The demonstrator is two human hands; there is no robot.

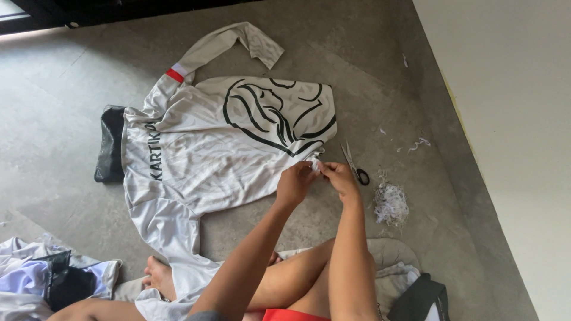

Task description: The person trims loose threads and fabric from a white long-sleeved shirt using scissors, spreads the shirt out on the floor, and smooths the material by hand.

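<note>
— What have we got in our hands?

— Both are pinched on the near right corner of the white long-sleeved shirt [202, 148]. Our left hand [294, 183] has its fingers curled tight on the hem edge, and our right hand [339, 177] grips the same bit of fabric just beside it, thumb and fingers closed. The two hands almost touch each other.

— And where does the shirt lie?

— Spread flat on the grey floor [71, 95] in front of us, with a large black line drawing on its right half. One sleeve, with a red band, reaches to the far side and folds over; the other sleeve runs near, toward our foot [157, 276]. The shirt's left edge overlaps a black bag [110, 145].

— Anything beside our hands?

— A pair of scissors [355, 165] with black handles lies on the floor just right of our right hand, blades pointing far. Near those, further right, sits a small heap of white fabric shreds [391, 204], with a few stray scraps scattered beyond.

— And closer to us?

— A pile of pale clothes [35, 279] at the near left, well apart from the shirt's corner. A white wall [511, 119] rises on the right.
</note>
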